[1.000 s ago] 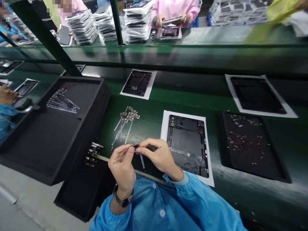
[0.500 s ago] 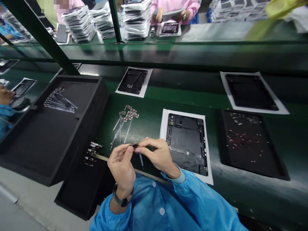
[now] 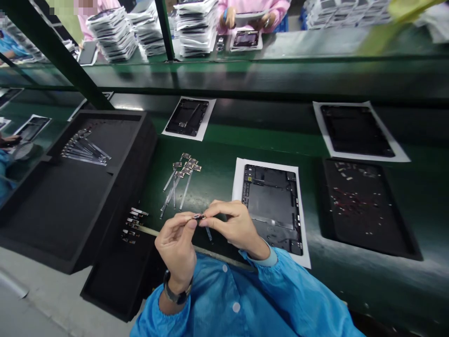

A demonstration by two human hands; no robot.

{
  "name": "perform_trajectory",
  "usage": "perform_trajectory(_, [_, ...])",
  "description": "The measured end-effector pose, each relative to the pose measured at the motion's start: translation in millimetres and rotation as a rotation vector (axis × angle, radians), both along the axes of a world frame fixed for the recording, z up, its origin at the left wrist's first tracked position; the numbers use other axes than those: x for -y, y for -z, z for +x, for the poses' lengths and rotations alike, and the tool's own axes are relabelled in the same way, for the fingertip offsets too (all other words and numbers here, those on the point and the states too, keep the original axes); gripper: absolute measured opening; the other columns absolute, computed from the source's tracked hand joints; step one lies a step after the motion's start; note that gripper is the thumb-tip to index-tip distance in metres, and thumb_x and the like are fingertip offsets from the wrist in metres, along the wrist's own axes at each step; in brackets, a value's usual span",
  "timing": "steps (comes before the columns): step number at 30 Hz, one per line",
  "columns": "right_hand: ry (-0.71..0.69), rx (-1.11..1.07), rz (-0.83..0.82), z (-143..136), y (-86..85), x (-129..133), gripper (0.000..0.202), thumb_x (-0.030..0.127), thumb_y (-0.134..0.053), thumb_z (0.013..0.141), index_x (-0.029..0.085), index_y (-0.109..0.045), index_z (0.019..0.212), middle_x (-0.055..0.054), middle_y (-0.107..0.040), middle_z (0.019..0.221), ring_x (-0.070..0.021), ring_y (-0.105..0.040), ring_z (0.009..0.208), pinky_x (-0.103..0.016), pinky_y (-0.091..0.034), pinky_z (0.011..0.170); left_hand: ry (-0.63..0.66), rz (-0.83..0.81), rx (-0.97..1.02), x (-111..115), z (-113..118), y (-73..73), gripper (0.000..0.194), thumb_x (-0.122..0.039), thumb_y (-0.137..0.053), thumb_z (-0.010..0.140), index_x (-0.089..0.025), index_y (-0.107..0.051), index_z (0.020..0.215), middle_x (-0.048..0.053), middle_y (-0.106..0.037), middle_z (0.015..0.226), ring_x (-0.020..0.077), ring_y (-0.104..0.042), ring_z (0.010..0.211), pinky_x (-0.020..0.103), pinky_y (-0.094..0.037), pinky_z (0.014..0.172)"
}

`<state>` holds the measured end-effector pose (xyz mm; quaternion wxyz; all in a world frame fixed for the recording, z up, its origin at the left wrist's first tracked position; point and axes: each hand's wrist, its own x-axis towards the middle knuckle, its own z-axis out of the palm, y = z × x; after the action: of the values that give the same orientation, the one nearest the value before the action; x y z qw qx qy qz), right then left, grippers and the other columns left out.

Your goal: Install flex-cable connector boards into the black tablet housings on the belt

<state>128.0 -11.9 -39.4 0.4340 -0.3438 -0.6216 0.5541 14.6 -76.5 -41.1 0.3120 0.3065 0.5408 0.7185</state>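
Observation:
My left hand (image 3: 177, 245) pinches one end of a small circuit board (image 3: 198, 217) between thumb and fingers. At the board's other end, my right hand (image 3: 236, 227) grips it with thumb and forefinger. A grey ribbon cable (image 3: 209, 234) hangs below the board, partly covered by my right fingers. Beyond my hands lies a loose pile of similar small boards (image 3: 189, 164) with ribbon cables. Beside my right hand, an open tablet housing (image 3: 270, 199) rests on a white sheet (image 3: 239, 180).
At left stands a black foam tray (image 3: 59, 201) with several ribbon-cable boards (image 3: 86, 149); small parts (image 3: 133, 224) line a lower black tray (image 3: 112, 281). A dark tray (image 3: 372, 234) with red-wired pieces is at right. Two housings (image 3: 187, 117) (image 3: 356, 131) lie farther back. A co-worker's hands (image 3: 230, 18) work opposite.
The board between my fingers has tilted and now shows more edge-on, slightly lower. The two housings at the back have shifted left. Both hands keep their grip.

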Motion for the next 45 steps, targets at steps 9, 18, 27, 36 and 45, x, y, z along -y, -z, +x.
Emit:
perform_trajectory(9, [-0.109,-0.111,0.102,5.0,-2.3,0.7,0.02,0.036,-0.074,0.084,0.02,-0.073,0.073,-0.003,-0.072,0.068,-0.0145,-0.063,0.06,-0.027,-0.05,0.059,0.048,0.065,-0.005,4.1,1.2,-4.5,0.008,-0.024,-0.08,0.078,-0.022,-0.072,0.078,0.001,-0.073,0.077,0.015,-0.07,0.075,0.026,-0.058,0.071])
perform_trajectory(18, [-0.197,-0.19,-0.058,7.0,-8.2,6.7,0.029,0.039,-0.073,0.084,0.018,-0.067,0.066,-0.002,-0.068,0.063,-0.0127,-0.06,0.058,-0.024,-0.047,0.057,0.131,0.113,-0.001,9.0,-0.7,-9.2,0.005,-0.019,-0.078,0.079,-0.022,-0.075,0.081,0.001,-0.073,0.077,0.0138,-0.07,0.076,0.021,-0.056,0.068])
perform_trajectory(27, [-0.263,-0.234,-0.192,6.5,-1.2,6.8,0.036,0.049,-0.08,0.075,0.015,-0.066,0.072,-0.002,-0.068,0.07,-0.0131,-0.063,0.066,-0.025,-0.05,0.065,0.06,-0.041,-0.037,8.3,-11.8,-5.8,0.017,-0.027,-0.085,0.071,-0.016,-0.071,0.073,0.001,-0.076,0.077,0.0134,-0.072,0.07,0.017,-0.058,0.065])
perform_trajectory(36, [-0.398,-0.498,-0.415,19.8,-4.0,10.5,0.036,0.045,-0.082,0.072,0.015,-0.063,0.071,0.002,-0.064,0.058,-0.0101,-0.06,0.054,-0.023,-0.05,0.06,0.45,0.11,-0.027,-3.8,-26.3,-10.2,0.016,-0.035,-0.082,0.074,-0.021,-0.076,0.081,0.003,-0.075,0.076,0.0177,-0.072,0.075,0.024,-0.06,0.067])
perform_trajectory(45, [-0.427,-0.373,-0.398,63.0,3.0,23.6,0.043,0.057,-0.071,0.081,0.014,-0.068,0.089,-0.004,-0.071,0.072,-0.0175,-0.068,0.065,-0.029,-0.053,0.063,1.006,0.196,-0.279,-44.3,-24.2,-19.5,0.004,-0.023,-0.073,0.084,-0.023,-0.074,0.08,0.004,-0.069,0.082,0.0182,-0.064,0.08,0.029,-0.055,0.072])
